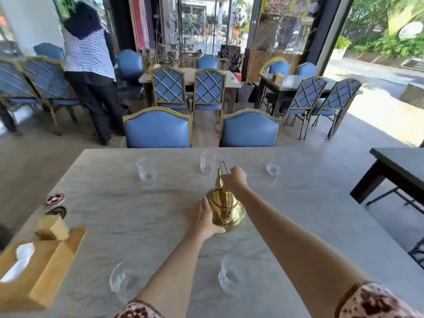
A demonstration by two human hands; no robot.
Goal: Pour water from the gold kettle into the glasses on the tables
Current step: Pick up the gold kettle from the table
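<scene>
- Gold kettle (pixel 226 208) stands mid-table (pixel 128 203), well clear of every edge.
- My right hand (pixel 235 179) grips its raised handle; my left hand (pixel 206 220) cups its side.
- Five glasses around it: far-left glass (pixel 146 169) and near glass (pixel 229 275) look empty.

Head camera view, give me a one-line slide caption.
Both hands steady a gold kettle on a grey table set with five glasses.
</scene>
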